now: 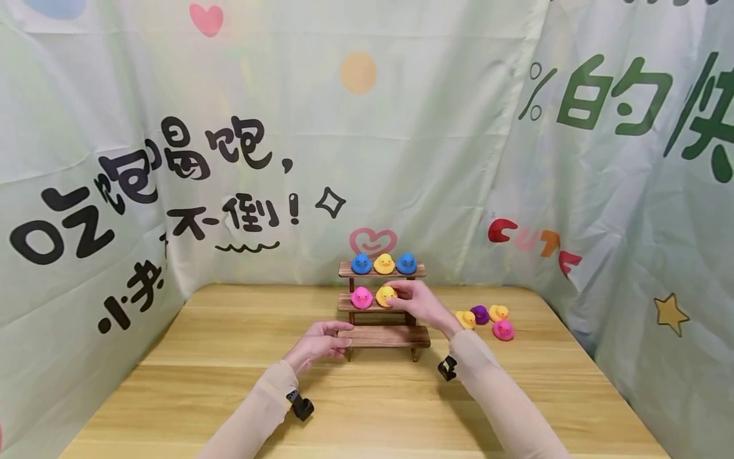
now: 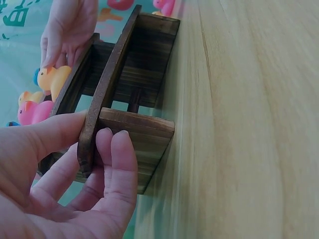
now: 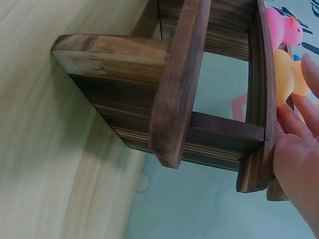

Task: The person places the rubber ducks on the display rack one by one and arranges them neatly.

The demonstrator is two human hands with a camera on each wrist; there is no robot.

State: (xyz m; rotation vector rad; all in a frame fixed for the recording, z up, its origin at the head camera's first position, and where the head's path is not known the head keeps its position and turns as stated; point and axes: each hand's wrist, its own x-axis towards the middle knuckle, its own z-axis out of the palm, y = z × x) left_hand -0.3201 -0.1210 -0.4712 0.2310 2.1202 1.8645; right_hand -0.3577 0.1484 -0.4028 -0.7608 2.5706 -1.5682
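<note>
A three-tier dark wooden display stand (image 1: 390, 336) stands on the table. My left hand (image 1: 317, 344) grips the left end of its lowest shelf, thumb on the top face and fingers curled beneath (image 2: 119, 164). At the middle shelf, my right hand (image 1: 423, 304) pinches a yellow rubber duck (image 1: 385, 295), which is at the shelf's surface. Beside that duck sits a pink rubber duck (image 1: 361, 298). Along the top shelf are a blue duck (image 1: 361, 264), a yellow duck (image 1: 383, 264) and another blue duck (image 1: 406, 263). The lowest shelf bears no ducks.
Right of the stand, a loose group lies on the wooden table (image 1: 229, 395): a purple duck (image 1: 480, 313), a pink duck (image 1: 503, 329) and yellow ducks (image 1: 499, 312), one partly behind my right wrist. A printed cloth (image 1: 275, 95) hangs behind the table and along its sides.
</note>
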